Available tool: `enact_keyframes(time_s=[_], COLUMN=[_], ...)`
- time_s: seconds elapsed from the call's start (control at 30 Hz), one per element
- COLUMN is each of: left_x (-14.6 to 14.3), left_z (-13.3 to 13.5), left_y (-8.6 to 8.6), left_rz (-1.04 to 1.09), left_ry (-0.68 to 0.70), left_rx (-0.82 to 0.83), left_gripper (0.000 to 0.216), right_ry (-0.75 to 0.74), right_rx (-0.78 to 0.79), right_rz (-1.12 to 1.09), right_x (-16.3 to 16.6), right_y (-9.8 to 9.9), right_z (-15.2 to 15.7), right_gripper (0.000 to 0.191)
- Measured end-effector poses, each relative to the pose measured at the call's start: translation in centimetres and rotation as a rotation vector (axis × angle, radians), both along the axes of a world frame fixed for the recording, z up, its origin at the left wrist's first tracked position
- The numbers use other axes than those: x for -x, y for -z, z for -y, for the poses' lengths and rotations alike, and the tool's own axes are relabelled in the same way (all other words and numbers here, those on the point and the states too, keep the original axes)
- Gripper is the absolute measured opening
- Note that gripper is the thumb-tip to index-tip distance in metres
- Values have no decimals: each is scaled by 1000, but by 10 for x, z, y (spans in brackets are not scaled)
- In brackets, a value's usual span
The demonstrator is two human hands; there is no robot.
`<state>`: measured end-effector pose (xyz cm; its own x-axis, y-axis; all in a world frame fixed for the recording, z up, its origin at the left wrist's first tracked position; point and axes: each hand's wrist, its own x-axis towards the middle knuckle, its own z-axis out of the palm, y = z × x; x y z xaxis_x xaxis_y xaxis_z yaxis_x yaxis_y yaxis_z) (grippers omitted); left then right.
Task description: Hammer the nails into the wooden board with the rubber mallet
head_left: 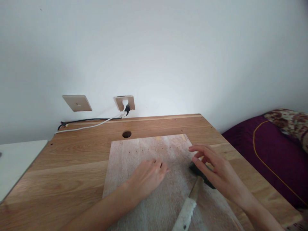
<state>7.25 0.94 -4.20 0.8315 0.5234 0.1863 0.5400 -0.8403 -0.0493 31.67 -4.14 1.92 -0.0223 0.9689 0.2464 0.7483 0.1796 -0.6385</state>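
A pale plywood board [144, 154] lies on a wooden desk [72, 154], with a row of small holes or nails across its upper part. My left hand [146, 178] rests on the board with its fingers curled under, nothing visible in them. A hammer [192, 199] lies on the board, its dark head [198, 170] by my right hand and its wooden handle with a white wrapped end pointing toward me. My right hand [216, 170] hovers over the hammer head, fingers spread and slightly bent, not gripping it.
A round cable hole [126, 134] sits in the desk near the wall. Two wall plates, one [77, 103] blank and one socket [125, 103] with a white and a black cable. A white surface [16, 160] at left. A purple bed [264, 150] at right.
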Motion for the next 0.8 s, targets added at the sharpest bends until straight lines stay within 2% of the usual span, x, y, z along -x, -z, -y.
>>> enact_keyframes(time_s=[0.3, 0.57, 0.8], left_x=[-2, 0, -1], left_z=[1, 1, 0], left_y=[-3, 4, 3], left_rz=[2, 18, 17], left_ry=[1, 10, 18], left_rx=[12, 17, 29], left_gripper=[25, 20, 19], right_ry=[15, 13, 15], right_rx=[-6, 18, 48], right_rz=[2, -16, -19], right_x=[-1, -1, -3], right_y=[2, 6, 8], right_z=[2, 2, 1], right_gripper=[22, 23, 26])
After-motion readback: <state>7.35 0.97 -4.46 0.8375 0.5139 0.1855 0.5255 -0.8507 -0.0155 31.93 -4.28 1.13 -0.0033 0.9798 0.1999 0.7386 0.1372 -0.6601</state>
